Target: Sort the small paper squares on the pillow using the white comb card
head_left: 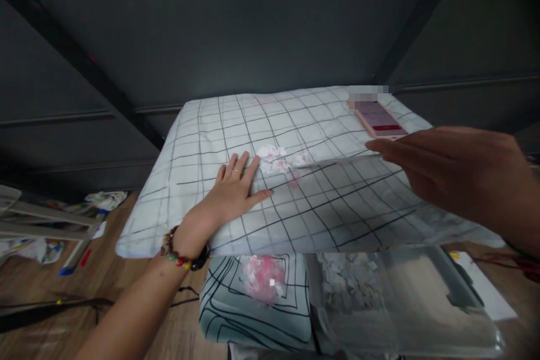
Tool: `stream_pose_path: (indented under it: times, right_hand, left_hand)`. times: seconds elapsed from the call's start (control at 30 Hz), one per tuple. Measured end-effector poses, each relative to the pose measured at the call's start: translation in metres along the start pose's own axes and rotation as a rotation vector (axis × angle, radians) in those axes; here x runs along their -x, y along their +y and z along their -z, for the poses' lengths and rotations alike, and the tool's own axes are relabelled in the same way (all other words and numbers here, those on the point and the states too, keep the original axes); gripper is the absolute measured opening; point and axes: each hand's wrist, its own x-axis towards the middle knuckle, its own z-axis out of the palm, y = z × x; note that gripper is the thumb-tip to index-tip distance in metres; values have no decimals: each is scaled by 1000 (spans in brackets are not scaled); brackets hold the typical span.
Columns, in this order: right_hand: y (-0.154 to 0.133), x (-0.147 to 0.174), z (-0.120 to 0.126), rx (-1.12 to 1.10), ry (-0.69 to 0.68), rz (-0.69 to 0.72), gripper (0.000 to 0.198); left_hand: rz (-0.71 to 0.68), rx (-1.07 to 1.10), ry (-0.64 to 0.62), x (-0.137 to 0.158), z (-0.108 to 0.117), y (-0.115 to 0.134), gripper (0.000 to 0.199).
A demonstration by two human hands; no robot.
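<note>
My left hand (231,194) lies flat on the white checked tablecloth (202,129), fingers spread, holding nothing. Just right of its fingertips is a small heap of torn white paper scraps (274,160), some with pinkish marks. My right hand (459,174) is raised over the right side, blurred, its fingers pressed together at the end of a ridge in the cloth. It appears to pinch the tablecloth, whose near part is shaded and lifted along that ridge; the fingertips' exact hold is partly hidden. Behind those fingers a phone (379,119) with a lit screen rests on the cloth.
Below the table's front edge, a clear plastic box (447,315) contains many paper scraps (348,281). Beside it, a pink and white crumpled bundle (264,278) sits on a patterned teal cushion (248,323). A dark panelled wall (261,28) stands behind; a white metal frame (46,219) is left.
</note>
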Motion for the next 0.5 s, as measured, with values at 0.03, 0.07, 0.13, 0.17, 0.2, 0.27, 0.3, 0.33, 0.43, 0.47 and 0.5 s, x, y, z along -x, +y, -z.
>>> stream_pose_path:
  times: [0.03,0.07,0.13,0.17,0.2,0.27,0.3,0.33,0.43,0.47,0.5]
  right_hand:
    - [0,0,1,1,10,13,32]
    - [-1,0,1,-8,13,30,31]
    - [-2,2,2,-47,-6,59,30]
    - [-3,4,2,-72,-19,58,30]
    - [-3,6,3,-95,-23,45,30]
    - [-5,8,3,-120,-4,15,28]
    - [-5,9,2,-128,12,9,28]
    - [-6,9,1,-135,22,10,28]
    - [-9,9,-1,-184,27,21,26]
    - [-10,9,0,-217,27,18,26]
    - [-11,9,1,-259,25,13,26]
  left_hand:
    - [-1,-2,3,1,1,1,82]
    - [2,-4,2,1,1,1,81]
    - [12,-8,-4,3,3,2,79]
    - [14,-10,-8,3,3,2,78]
    - [12,-12,-9,3,3,2,77]
    - [-5,-17,0,3,3,2,76]
    - [-15,-20,4,3,3,1,76]
    - [-24,-21,6,3,4,1,77]
    - [-36,-26,-9,4,5,1,78]
    - [-40,-27,-18,5,5,2,79]
    - [-45,-28,-26,5,5,3,79]
